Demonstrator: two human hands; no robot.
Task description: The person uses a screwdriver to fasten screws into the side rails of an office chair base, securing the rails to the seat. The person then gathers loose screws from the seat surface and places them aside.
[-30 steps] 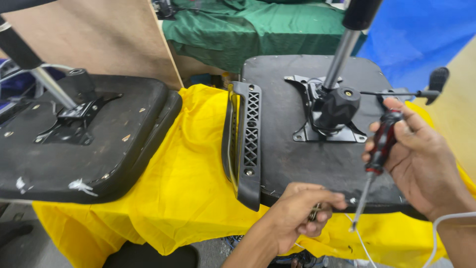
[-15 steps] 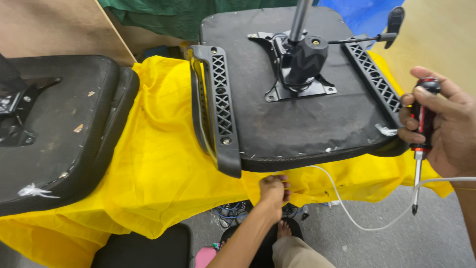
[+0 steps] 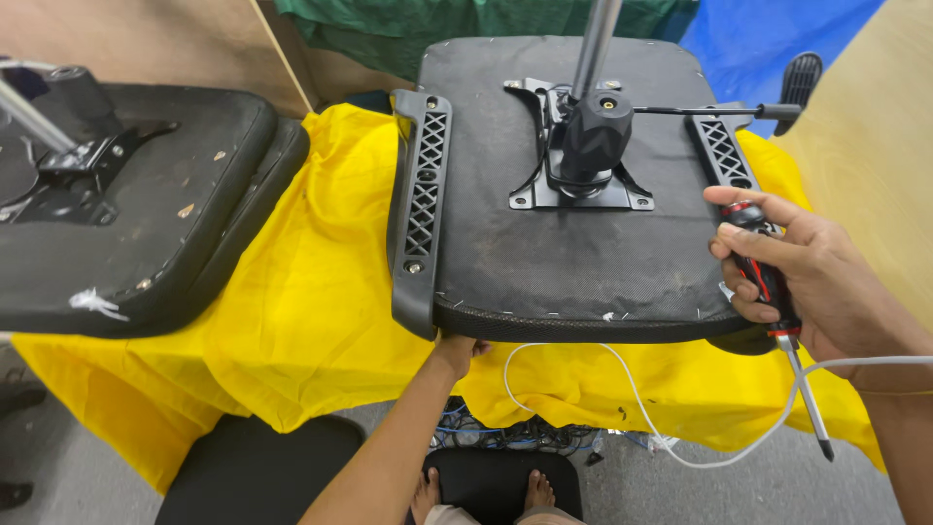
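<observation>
An upturned black chair seat (image 3: 564, 262) lies on a yellow cloth (image 3: 311, 311), its metal mechanism and gas post (image 3: 583, 146) pointing up. A black slotted arm bracket (image 3: 420, 204) runs along its left side, and a second bracket (image 3: 724, 151) along the right. My right hand (image 3: 836, 287) grips a red and black screwdriver (image 3: 763, 272) at the seat's right front corner, shaft aimed down. My left hand (image 3: 459, 350) reaches up under the seat's front edge beside the left bracket. Its fingers are hidden beneath the seat.
A second upturned black seat (image 3: 146, 224) lies at the left on the same cloth. A white cable (image 3: 622, 379) hangs in front of the table. A black stool (image 3: 253, 472) and my bare feet (image 3: 530, 491) are below. A wooden panel (image 3: 875, 126) stands at the right.
My left hand has dropped from the seat's top front edge to under that edge. My right hand has pulled the screwdriver off the seat toward its right corner. The view has shifted.
</observation>
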